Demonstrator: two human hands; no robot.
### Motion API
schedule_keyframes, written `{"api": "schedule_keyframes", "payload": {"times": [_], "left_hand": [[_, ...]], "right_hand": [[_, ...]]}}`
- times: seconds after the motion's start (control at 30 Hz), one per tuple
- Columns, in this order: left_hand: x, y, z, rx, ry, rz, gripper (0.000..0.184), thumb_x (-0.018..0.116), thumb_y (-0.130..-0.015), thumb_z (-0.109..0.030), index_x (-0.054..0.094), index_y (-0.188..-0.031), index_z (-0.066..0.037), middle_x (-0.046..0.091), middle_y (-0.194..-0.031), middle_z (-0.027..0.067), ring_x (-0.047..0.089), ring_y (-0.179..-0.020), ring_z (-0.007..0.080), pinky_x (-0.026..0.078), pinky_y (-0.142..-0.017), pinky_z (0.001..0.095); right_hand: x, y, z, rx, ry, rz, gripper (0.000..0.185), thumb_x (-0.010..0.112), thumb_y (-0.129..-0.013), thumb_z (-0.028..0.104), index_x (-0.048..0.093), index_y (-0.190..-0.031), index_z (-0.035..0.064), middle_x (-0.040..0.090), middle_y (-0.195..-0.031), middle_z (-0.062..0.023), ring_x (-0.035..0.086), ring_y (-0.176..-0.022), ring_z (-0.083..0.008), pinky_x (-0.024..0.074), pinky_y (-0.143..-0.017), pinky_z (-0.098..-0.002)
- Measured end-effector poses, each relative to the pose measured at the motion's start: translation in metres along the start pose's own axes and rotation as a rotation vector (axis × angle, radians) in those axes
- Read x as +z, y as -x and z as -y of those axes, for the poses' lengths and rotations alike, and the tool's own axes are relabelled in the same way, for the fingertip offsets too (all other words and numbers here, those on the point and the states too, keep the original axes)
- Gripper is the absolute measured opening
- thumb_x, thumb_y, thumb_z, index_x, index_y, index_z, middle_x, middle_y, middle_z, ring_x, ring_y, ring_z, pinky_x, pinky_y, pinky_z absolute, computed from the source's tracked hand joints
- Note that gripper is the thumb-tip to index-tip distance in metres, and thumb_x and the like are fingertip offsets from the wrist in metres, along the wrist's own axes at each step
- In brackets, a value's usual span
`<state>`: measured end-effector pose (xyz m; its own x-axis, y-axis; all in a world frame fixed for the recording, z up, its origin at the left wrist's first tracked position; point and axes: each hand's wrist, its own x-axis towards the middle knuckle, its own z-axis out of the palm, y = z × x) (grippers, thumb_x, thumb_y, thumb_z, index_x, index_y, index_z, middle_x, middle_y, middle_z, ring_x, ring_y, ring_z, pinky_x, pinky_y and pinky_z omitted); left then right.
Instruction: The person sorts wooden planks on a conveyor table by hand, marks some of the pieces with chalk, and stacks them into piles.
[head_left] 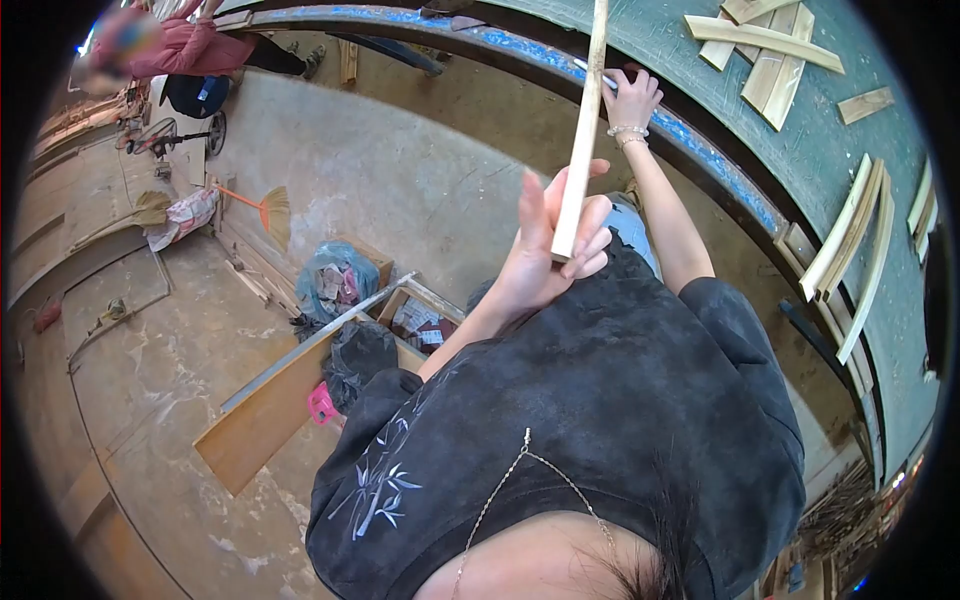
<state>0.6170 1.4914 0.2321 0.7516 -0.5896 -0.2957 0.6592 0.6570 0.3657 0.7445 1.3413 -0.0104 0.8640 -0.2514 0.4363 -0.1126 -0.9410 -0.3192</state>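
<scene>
My left hand (550, 235) is palm up in front of my chest, its fingers curled round the lower part of a long pale wooden strip (585, 130). The thumb stands apart from the strip, whose upper end runs out of the top of the view. Beyond it, my right hand (632, 100), with a bracelet at the wrist, is at the blue-marked edge of the bench (690, 140). Its fingers are closed on a thin white pen-like object (594, 73), which passes behind the strip.
Wooden pieces (775, 60) and curved strips (855, 235) lie on the green bench top. At the upper left is a person in a pink top (190, 45), near a fan (155, 137). A wooden frame (265, 405), bags (340, 278) and a broom (273, 213) are on the floor.
</scene>
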Motion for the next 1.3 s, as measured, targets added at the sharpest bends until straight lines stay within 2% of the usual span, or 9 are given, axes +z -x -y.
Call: {"api": "schedule_keyframes", "payload": {"times": [0.17,0.37,0.43,0.53,0.63,0.7,0.8,1.1,1.3], "left_hand": [[0.001,-0.001,0.000,-0.083,0.370,0.183,0.070,0.035,-0.082,-0.058,0.023,-0.125,-0.004,0.038,-0.061,0.0016,0.034,-0.043,0.0065,0.027,-0.038,0.0180],[0.002,-0.005,0.002,-0.115,0.352,0.256,0.066,0.037,-0.083,-0.054,0.021,-0.125,-0.005,0.039,-0.060,0.0021,0.036,-0.043,0.0070,0.029,-0.038,0.0178],[0.002,-0.006,0.001,-0.114,0.346,0.270,0.069,0.038,-0.082,-0.057,0.021,-0.125,-0.006,0.039,-0.059,0.0020,0.036,-0.043,0.0068,0.029,-0.038,0.0174],[0.009,-0.005,-0.001,-0.111,0.240,0.260,0.076,0.037,-0.077,-0.064,0.021,-0.124,-0.007,0.039,-0.059,0.0015,0.036,-0.043,0.0060,0.029,-0.038,0.0165],[0.026,0.001,-0.004,-0.005,-0.459,-0.126,0.070,0.038,-0.078,-0.062,0.026,-0.119,-0.006,0.043,-0.072,0.0012,0.042,-0.053,0.0046,0.035,-0.046,0.0166],[0.035,-0.003,0.000,0.152,-0.543,-0.191,0.056,0.045,-0.085,-0.044,0.026,-0.116,-0.001,0.045,-0.095,0.0044,0.046,-0.076,0.0051,0.040,-0.064,0.0191],[0.044,-0.005,-0.002,0.163,-0.536,-0.209,0.051,0.051,-0.085,-0.030,0.025,-0.115,0.002,0.043,-0.102,0.0076,0.043,-0.090,0.0073,0.038,-0.077,0.0219],[0.047,-0.007,-0.008,0.199,-0.712,-0.161,0.049,0.059,-0.079,-0.015,0.028,-0.112,0.002,0.046,-0.102,0.0101,0.046,-0.094,0.0113,0.041,-0.078,0.0249],[0.030,-0.019,0.007,0.267,-0.717,-0.088,0.040,0.056,-0.081,-0.011,0.033,-0.112,-0.001,0.048,-0.092,0.0049,0.050,-0.077,0.0061,0.042,-0.066,0.0196]], "right_hand": [[0.008,0.001,0.000,-0.004,0.020,-0.069,0.017,0.068,-0.062,0.033,0.062,-0.071,0.0196,0.050,-0.089,-0.0010,0.044,-0.085,-0.0229,0.0335,-0.070,-0.0383],[-0.006,0.016,0.000,0.055,-0.433,-0.148,0.015,0.068,-0.068,0.019,0.059,-0.075,0.0093,0.056,-0.082,-0.0030,0.050,-0.079,-0.0202,0.0387,-0.069,-0.0333],[-0.032,0.033,0.011,0.611,-1.131,-0.001,0.014,0.062,-0.077,0.015,0.055,-0.081,0.0036,0.060,-0.078,-0.0062,0.056,-0.071,-0.0148,0.0443,-0.063,-0.0259],[-0.093,0.028,0.018,0.826,-1.460,0.096,0.017,0.053,-0.084,0.012,0.049,-0.094,-0.0012,0.061,-0.083,-0.0139,0.060,-0.076,-0.0180,0.0491,-0.070,-0.0265],[-0.117,0.033,0.002,0.977,-1.674,0.122,0.026,0.048,-0.087,0.015,0.047,-0.109,0.0017,0.059,-0.090,-0.0140,0.060,-0.077,-0.0185,0.0499,-0.070,-0.0285],[-0.130,0.034,-0.005,0.991,-1.765,0.126,0.027,0.048,-0.087,0.014,0.047,-0.111,0.0026,0.060,-0.088,-0.0119,0.060,-0.075,-0.0171,0.0501,-0.070,-0.0285],[-0.144,0.031,-0.015,0.895,-1.980,0.206,0.026,0.049,-0.086,0.013,0.048,-0.111,0.0033,0.059,-0.087,-0.0103,0.059,-0.075,-0.0165,0.0499,-0.071,-0.0281],[-0.189,0.016,0.007,0.921,-1.891,0.424,0.024,0.049,-0.086,0.014,0.049,-0.109,0.0073,0.056,-0.083,-0.0043,0.056,-0.073,-0.0130,0.0479,-0.071,-0.0269],[-0.194,0.027,-0.008,0.836,-2.090,0.381,0.023,0.047,-0.087,0.015,0.049,-0.109,0.0081,0.053,-0.076,-0.0031,0.052,-0.064,-0.0133,0.0452,-0.059,-0.0260]]}}
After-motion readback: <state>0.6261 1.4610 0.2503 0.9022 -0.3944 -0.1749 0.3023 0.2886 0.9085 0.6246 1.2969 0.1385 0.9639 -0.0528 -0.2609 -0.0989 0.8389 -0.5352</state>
